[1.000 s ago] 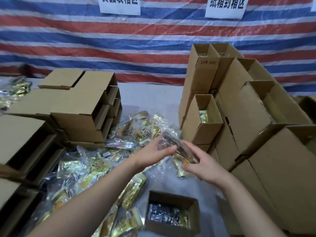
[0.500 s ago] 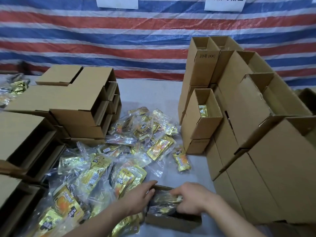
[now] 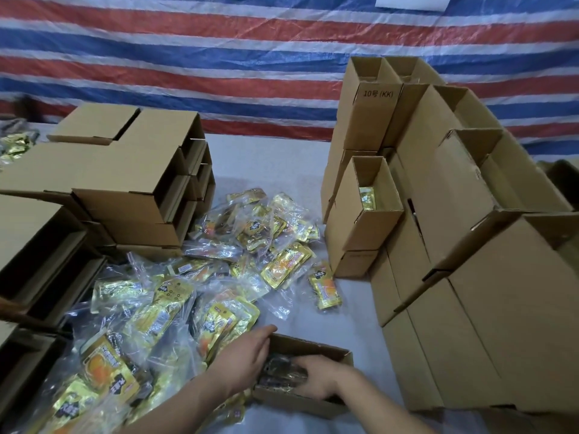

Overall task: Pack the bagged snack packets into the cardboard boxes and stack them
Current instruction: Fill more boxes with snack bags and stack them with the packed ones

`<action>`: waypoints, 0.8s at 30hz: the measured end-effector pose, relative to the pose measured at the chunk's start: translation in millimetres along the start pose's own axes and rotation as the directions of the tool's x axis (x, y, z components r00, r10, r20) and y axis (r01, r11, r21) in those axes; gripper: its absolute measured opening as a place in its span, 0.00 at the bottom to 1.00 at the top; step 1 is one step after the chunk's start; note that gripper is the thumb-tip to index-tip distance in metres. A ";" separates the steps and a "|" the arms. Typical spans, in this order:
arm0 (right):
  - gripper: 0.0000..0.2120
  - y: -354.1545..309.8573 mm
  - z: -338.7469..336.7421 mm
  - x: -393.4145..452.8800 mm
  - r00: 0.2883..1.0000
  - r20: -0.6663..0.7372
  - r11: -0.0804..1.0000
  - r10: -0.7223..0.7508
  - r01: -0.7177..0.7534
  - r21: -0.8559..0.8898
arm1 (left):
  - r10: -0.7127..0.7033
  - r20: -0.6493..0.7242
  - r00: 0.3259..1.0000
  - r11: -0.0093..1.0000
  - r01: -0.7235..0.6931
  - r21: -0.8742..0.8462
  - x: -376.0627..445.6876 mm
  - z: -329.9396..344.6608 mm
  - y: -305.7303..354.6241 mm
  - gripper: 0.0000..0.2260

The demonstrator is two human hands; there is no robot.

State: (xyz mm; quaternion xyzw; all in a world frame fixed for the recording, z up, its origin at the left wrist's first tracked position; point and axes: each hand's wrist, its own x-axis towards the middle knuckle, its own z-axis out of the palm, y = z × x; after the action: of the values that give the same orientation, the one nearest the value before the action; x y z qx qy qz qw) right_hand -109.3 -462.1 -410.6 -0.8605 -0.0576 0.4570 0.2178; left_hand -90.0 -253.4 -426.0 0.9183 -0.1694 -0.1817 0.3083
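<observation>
An open cardboard box (image 3: 326, 347) lies on the table near the bottom middle. Both hands reach into it. My left hand (image 3: 242, 360) presses at the box's left rim, fingers bent down inside. My right hand (image 3: 321, 375) lies flat on a bagged snack packet (image 3: 279, 369) inside the box, pushing it down. A heap of gold snack packets in clear bags (image 3: 194, 296) spreads over the table to the left of and beyond the box. One loose packet (image 3: 324, 288) lies apart at the heap's right edge.
Empty boxes lying on their sides (image 3: 134, 180) are stacked at the left. Upright packed boxes (image 3: 454, 233) are stacked at the right, one open box (image 3: 363, 202) showing a gold packet inside. A striped tarp hangs behind the grey table (image 3: 269, 161).
My hands carried a bagged packet down from above the heap into the open box and now press it flat inside; the view has tilted down and closer.
</observation>
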 end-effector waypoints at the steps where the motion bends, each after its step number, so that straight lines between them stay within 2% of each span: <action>1: 0.25 -1.4 -3.7 -4.7 1.000 -0.016 1.000 -0.005 0.005 0.026 | 0.002 0.005 1.000 1.000 -0.002 0.002 0.3 -0.7 -0.2 0.19; 4: 0.16 4.8 -15.9 -17.8 0.995 -0.103 1.000 0.002 -0.002 0.006 | 0.007 0.002 1.000 1.000 -0.007 0.006 2.2 -2.1 1.0 0.19; 6: 0.13 3.4 -16.2 -15.7 0.995 -0.083 0.999 0.047 -0.048 -0.011 | 0.009 -0.010 1.000 1.000 -0.009 0.008 2.2 -1.8 1.8 0.19; 9: 0.20 -8.8 2.2 6.1 0.990 0.053 0.991 0.134 -0.133 -0.008 | 0.010 -0.003 1.000 1.000 -0.010 0.017 2.0 -1.6 3.1 0.19; 11: 0.30 -17.0 9.5 17.1 0.971 0.091 0.975 0.222 -0.221 -0.013 | 0.003 -0.005 1.000 1.000 -0.003 0.016 1.2 -1.4 4.5 0.19; 14: 0.31 -24.3 8.5 16.3 0.953 0.130 0.962 0.272 -0.275 0.004 | -0.020 -0.019 1.000 1.000 0.019 -0.015 2.6 -2.2 3.3 0.19; 17: 0.22 -28.9 -3.7 12.5 0.981 0.074 0.984 0.177 -0.178 0.005 | -0.017 -0.021 1.000 1.000 0.017 -0.001 6.9 -5.9 3.0 0.19; 20: 0.13 -47.5 -9.2 18.9 0.997 0.018 0.991 0.076 -0.078 0.105 | -0.021 -0.017 1.000 1.000 0.021 -0.003 7.2 -4.5 4.0 0.20; 24: 0.16 -60.3 7.3 33.6 1.000 0.021 0.983 -0.023 0.019 0.181 | -0.024 -0.018 1.000 1.000 0.024 -0.004 7.8 -5.8 5.0 0.20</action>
State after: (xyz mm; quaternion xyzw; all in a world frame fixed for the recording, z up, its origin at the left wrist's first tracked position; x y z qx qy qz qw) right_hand -89.9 -395.5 -414.0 -0.8313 -0.0274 0.4677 0.2991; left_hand -81.6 -257.6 -420.4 0.9214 -0.1552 -0.1776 0.3090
